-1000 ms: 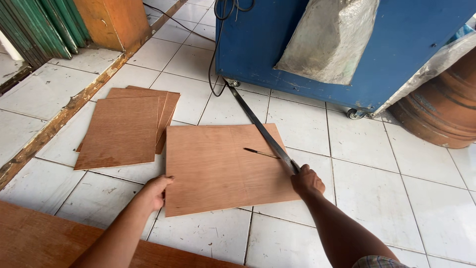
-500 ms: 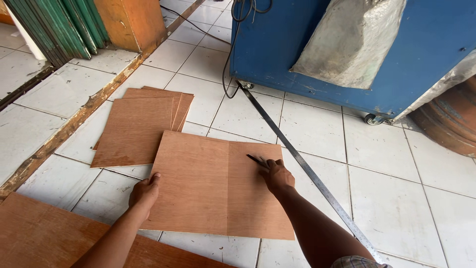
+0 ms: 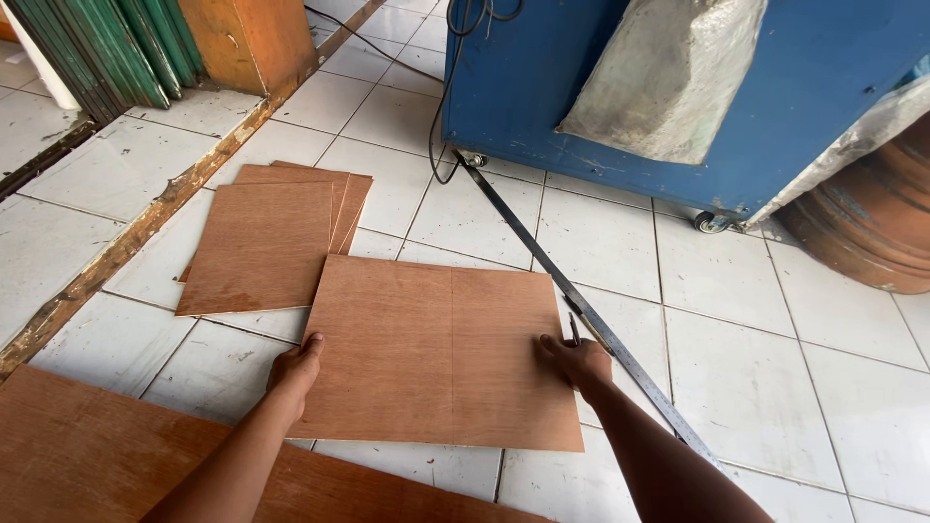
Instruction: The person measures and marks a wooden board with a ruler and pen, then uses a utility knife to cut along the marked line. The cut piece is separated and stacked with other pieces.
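Plywood board (image 3: pixel 441 353) flat on tiled floor (image 3: pixel 765 378), between both hands. Left hand (image 3: pixel 296 368) open, fingers on its edge. Right hand (image 3: pixel 578 360) gripping pencil (image 3: pixel 573 329), touching opposite edge. Metal ruler (image 3: pixel 581 305) just beyond right hand.
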